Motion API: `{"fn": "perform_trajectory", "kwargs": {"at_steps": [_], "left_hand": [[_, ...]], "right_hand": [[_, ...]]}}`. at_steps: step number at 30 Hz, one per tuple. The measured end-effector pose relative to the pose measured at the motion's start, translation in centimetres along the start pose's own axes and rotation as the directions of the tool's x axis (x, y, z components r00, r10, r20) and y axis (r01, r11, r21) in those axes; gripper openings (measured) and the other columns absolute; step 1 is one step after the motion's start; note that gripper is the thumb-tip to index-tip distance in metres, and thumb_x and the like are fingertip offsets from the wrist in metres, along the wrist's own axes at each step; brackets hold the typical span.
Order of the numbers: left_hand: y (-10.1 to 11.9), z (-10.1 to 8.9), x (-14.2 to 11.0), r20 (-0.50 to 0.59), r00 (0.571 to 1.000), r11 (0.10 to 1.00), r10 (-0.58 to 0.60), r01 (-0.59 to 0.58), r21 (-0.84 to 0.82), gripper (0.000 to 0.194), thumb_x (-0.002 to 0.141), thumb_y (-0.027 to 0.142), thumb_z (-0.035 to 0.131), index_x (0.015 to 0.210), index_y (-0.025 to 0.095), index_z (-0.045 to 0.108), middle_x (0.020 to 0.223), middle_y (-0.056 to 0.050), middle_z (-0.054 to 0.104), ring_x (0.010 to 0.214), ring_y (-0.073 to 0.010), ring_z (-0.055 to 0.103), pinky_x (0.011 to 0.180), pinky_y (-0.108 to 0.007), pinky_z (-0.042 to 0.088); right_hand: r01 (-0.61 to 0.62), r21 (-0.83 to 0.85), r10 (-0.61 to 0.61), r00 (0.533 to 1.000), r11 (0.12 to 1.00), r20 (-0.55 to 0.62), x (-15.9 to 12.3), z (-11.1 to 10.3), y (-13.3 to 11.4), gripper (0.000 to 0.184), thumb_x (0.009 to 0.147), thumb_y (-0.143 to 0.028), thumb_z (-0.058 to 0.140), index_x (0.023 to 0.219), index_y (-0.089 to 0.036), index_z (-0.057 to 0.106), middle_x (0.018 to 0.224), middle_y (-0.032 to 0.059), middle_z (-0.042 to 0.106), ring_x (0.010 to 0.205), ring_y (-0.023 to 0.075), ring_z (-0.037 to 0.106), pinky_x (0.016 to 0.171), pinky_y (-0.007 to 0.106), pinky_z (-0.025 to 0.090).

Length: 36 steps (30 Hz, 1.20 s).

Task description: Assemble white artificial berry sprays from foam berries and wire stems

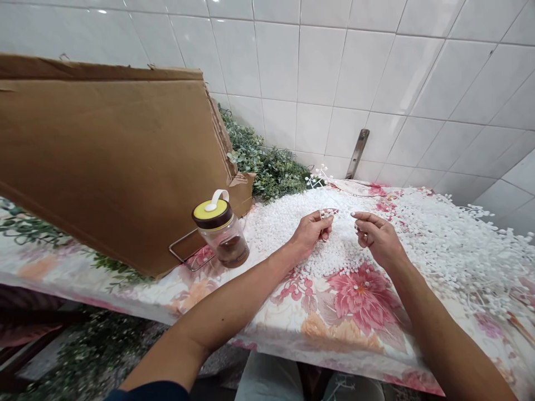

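My left hand (314,229) is closed around a thin white artificial berry sprig (321,177), whose beaded tip rises above the fingers. Facing it, a short gap away, my right hand (378,236) has thumb and forefinger pinched together. A small white speck shows at its fingertips, too small to name. Under both hands spreads a pile of loose white beads (280,223) on a floral tablecloth (363,301). To the right of my right hand lies a heap of white berry sprigs (455,245).
Left of my left hand stands a clear jar (232,242) with a yellow and brown lid, partly filled with dark liquid, beside a wire frame (184,253). A large cardboard box (112,161) leans at the left. Green foliage (271,167) lies along the tiled wall, near a metal strip (358,153).
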State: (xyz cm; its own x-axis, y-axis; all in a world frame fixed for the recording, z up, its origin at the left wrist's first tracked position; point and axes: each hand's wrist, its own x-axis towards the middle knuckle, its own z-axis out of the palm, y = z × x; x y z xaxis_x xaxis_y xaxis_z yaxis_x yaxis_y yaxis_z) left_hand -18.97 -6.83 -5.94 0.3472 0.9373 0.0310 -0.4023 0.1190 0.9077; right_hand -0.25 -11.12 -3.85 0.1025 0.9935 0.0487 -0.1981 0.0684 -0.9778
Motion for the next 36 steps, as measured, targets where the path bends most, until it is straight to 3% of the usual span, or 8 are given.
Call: {"fn": "perform_trajectory", "kwargs": {"at_steps": [7,11,14,19,25,33,36], "left_hand": [[-0.3,-0.1,0.1,-0.063,0.996,0.995,0.062,-0.057,0.08,0.037,0.069,0.042,0.085,0.083,0.013,0.067,0.077,-0.002,0.066,0.049,-0.0063,0.05,0.051,-0.024,0.036],[-0.6,0.0,0.0,-0.04,0.997,0.992,0.071,-0.067,0.104,0.033,0.067,0.039,0.086,0.077,0.014,0.067,0.068,0.002,0.059,0.049,-0.0062,0.046,0.048,-0.023,0.032],[-0.7,0.2,-0.2,-0.005,0.998,0.992,0.056,-0.055,0.112,0.032,0.067,0.036,0.085,0.085,0.013,0.073,0.071,0.0,0.061,0.05,-0.0058,0.044,0.047,-0.023,0.031],[-0.4,0.4,-0.4,-0.024,1.0,0.997,0.007,-0.005,0.079,0.039,0.067,0.03,0.084,0.101,0.014,0.076,0.067,0.003,0.059,0.047,-0.0053,0.043,0.046,-0.023,0.029],[-0.6,0.3,0.2,-0.127,0.987,0.995,-0.096,0.095,-0.012,0.025,0.072,0.028,0.078,0.092,0.015,0.07,0.073,0.001,0.062,0.042,-0.0044,0.044,0.041,-0.022,0.027],[-0.3,0.2,-0.2,0.046,0.993,0.993,-0.109,0.111,-0.034,0.035,0.066,0.031,0.088,0.09,0.013,0.07,0.07,0.001,0.058,0.048,-0.0046,0.046,0.045,-0.021,0.033],[-0.2,0.4,-0.4,0.07,0.989,0.991,-0.126,0.129,-0.028,0.037,0.068,0.037,0.089,0.088,0.013,0.069,0.066,0.003,0.054,0.046,-0.0038,0.042,0.043,-0.02,0.029]], "right_hand": [[0.022,-0.171,0.021,0.969,0.985,0.247,-0.5,0.5,0.4,0.017,0.078,-0.031,0.079,0.086,-0.02,0.07,0.067,-0.0027,0.056,0.054,0.0097,0.045,0.046,0.024,0.042],[0.007,-0.207,0.039,0.975,0.978,0.221,-0.3,0.4,0.8,0.028,0.074,-0.039,0.084,0.091,-0.018,0.074,0.077,0.002,0.062,0.065,0.0149,0.055,0.048,0.027,0.049],[0.015,-0.219,0.027,0.982,0.976,0.186,-0.2,0.4,1.1,0.038,0.074,-0.048,0.085,0.096,-0.019,0.075,0.089,0.0052,0.064,0.076,0.0183,0.059,0.052,0.028,0.054],[0.133,-0.287,-0.11,0.989,0.949,0.094,-0.1,0.6,1.2,0.037,0.074,-0.053,0.085,0.086,-0.019,0.075,0.072,0.0002,0.058,0.064,0.0133,0.051,0.051,0.026,0.05],[0.148,-0.317,-0.089,0.977,0.937,0.193,-0.4,0.8,1.2,0.035,0.078,-0.052,0.083,0.087,-0.02,0.073,0.071,-0.0016,0.061,0.053,0.0117,0.054,0.049,0.028,0.045],[0.124,-0.271,-0.084,0.984,0.954,0.156,-0.4,0.7,1.0,0.042,0.079,-0.049,0.082,0.109,-0.02,0.075,0.073,-0.0008,0.066,0.051,0.0121,0.053,0.049,0.029,0.047],[0.094,-0.185,-0.066,0.986,0.978,0.153,-0.4,0.4,1.0,0.034,0.078,-0.042,0.083,0.104,-0.021,0.076,0.071,-0.0019,0.062,0.053,0.0117,0.051,0.049,0.028,0.045]]}}
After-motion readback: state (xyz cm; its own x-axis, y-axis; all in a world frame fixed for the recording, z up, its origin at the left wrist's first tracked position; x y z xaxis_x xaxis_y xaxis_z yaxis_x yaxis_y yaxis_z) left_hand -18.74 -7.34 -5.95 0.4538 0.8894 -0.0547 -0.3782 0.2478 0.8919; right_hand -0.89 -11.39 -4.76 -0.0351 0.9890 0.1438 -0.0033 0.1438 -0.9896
